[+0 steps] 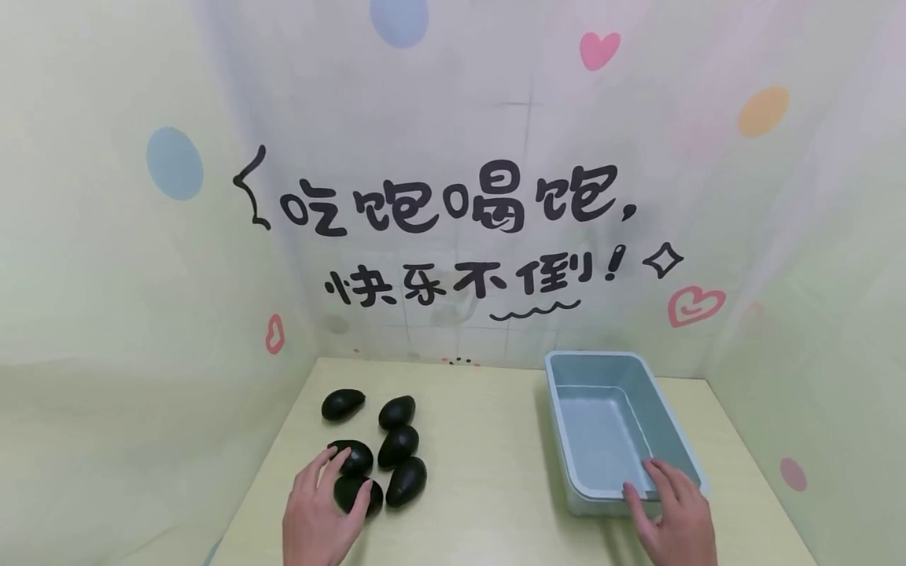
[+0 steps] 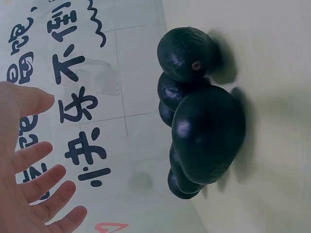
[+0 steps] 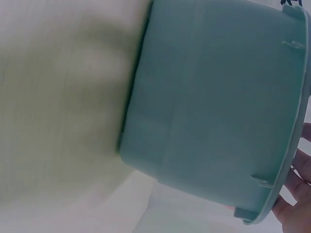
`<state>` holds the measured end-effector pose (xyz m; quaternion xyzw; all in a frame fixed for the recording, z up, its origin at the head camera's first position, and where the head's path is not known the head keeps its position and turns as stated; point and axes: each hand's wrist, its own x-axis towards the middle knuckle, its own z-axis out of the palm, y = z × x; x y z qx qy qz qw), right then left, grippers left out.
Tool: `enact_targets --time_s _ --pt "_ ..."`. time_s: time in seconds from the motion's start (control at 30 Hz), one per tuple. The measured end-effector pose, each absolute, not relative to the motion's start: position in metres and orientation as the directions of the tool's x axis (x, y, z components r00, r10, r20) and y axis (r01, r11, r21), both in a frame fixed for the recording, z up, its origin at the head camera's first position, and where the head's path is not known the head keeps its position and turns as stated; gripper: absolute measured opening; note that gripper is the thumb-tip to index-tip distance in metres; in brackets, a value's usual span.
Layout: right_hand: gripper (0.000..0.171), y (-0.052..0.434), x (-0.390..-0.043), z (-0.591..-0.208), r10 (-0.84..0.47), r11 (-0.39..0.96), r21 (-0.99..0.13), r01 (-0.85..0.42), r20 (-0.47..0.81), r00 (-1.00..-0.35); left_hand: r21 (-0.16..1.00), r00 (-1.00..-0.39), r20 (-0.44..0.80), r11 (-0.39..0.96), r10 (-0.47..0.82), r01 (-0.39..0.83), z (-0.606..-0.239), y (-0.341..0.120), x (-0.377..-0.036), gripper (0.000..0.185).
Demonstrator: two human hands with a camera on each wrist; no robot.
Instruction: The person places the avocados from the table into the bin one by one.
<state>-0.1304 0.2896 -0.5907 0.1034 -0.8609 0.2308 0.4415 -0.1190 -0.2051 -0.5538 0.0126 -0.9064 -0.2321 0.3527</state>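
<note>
Several dark avocados [image 1: 406, 482] lie on the left of the table, some touching one another. Above the nearest avocado [image 2: 209, 135] hovers my left hand [image 1: 320, 511], its fingers [image 2: 43, 187] spread and clear of the fruit. A light blue rectangular tub [image 1: 575, 472] stands upright on the right, its inside bare where I can see it. My right hand [image 1: 675, 511] is at its near right corner, the relaxed fingers over the rim [image 3: 293, 160]. Whether they touch the rim I cannot tell.
A pale wooden table [image 1: 488, 456] carries everything. Behind it hangs a printed sheet [image 1: 453, 118] with black lettering, and similar cloth closes off both sides. The tub's far end reaches close to the back edge.
</note>
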Motion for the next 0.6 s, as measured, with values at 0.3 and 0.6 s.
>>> enact_targets --time_s 0.3,0.6 --pt "0.067 0.284 -0.134 -0.596 0.037 0.888 -0.269 -0.374 0.850 -0.525 0.431 -0.781 0.592 0.897 -0.199 0.099 -0.562 -0.207 -0.120 0.054" --pt "0.066 0.278 -0.133 -0.606 0.102 0.878 -0.328 -0.348 0.839 -0.534 0.430 -0.790 0.576 0.900 -0.210 0.075 -0.569 -0.208 -0.117 0.051"
